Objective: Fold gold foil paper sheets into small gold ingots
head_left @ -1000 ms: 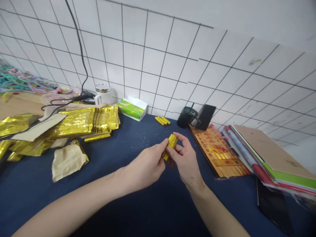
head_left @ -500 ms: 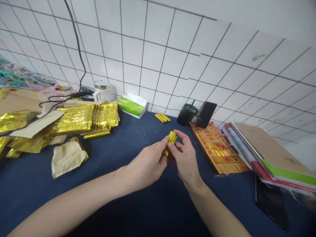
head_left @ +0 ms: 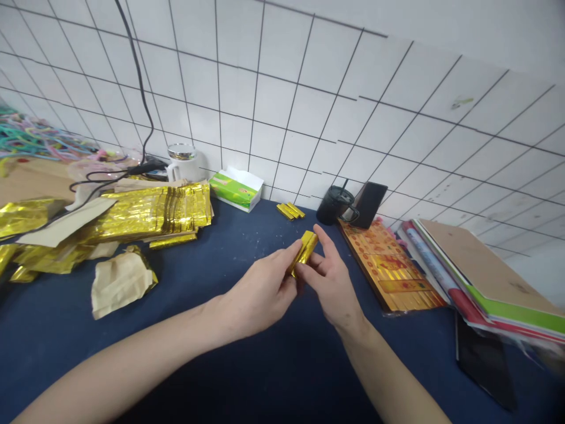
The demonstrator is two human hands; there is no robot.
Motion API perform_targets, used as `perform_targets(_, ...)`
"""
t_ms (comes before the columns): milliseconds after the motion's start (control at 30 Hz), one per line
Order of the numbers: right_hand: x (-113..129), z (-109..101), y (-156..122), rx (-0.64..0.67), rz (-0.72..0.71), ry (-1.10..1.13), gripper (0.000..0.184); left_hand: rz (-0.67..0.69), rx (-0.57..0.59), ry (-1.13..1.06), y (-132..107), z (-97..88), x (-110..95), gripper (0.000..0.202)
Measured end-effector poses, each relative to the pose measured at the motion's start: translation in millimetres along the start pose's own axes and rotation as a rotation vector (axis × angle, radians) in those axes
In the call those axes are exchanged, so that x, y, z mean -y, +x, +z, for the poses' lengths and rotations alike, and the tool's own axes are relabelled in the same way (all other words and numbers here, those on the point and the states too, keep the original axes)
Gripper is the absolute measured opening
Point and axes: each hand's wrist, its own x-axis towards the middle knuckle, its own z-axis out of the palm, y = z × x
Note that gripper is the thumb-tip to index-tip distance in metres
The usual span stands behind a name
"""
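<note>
A folded gold foil paper (head_left: 305, 249) is held between both hands above the dark blue table (head_left: 212, 330). My left hand (head_left: 260, 291) pinches its lower end with fingers closed. The upper part is gripped by my right hand (head_left: 332, 282), whose fingers are wrapped along its side. Several finished gold folded pieces (head_left: 290, 210) lie by the wall behind the hands. At the left sits a stack of gold foil sheets (head_left: 150, 215).
A crumpled paper (head_left: 119, 281) lies left of my arms. A white mug (head_left: 182, 163), a green tissue box (head_left: 235, 189) and a black cup (head_left: 333, 206) line the tiled wall. Gold-printed packs (head_left: 388, 262), books (head_left: 477, 277) and a dark phone (head_left: 485, 359) fill the right.
The view shifted slightly. My hands have turned the gold piece, and my right fingers now stretch further along its upper end.
</note>
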Motion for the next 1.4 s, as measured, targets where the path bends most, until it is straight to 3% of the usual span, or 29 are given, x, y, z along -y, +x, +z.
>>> perform_targets(200, 5, -4, -2, -0.011, -0.057, -0.125, 0.063, -0.021, 0.012, -0.151, 1, 0.2, 1, 0.048)
perform_targets(433, 12, -26, 4, -0.044, -0.183, -0.19, 0.034, -0.099, 0.001, -0.313, 3, -2.1, 5, 0.047)
perform_targets(600, 16, -33, 4, -0.035, -0.245, -0.184, 0.016, -0.151, -0.089, -0.501, 5, -4.5, -1, 0.039)
perform_targets(833, 18, -30, -3, -0.042, -0.341, -0.201, 0.014, -0.134, -0.29, -0.79, 5, -11.2, -14, 0.024)
perform_targets(1033, 23, -28, -7, 0.009, -0.371, -0.296, 0.027, -0.124, -0.296, -0.834, 3, -11.7, -16, 0.022)
perform_targets(1200, 23, -25, -9, 0.027, -0.431, -0.323, 0.018, -0.089, -0.289, -0.842, 0, -10.7, -16, 0.021)
perform_targets(1300, 19, -26, -9, -0.002, -0.432, -0.306, 0.016, -0.051, -0.384, -0.854, 1, -11.6, -15, 0.033)
perform_targets(1400, 14, -26, -7, -0.102, -0.439, -0.26, 0.017, -0.048, -0.503, -0.81, 2, -13.7, -13, 0.029)
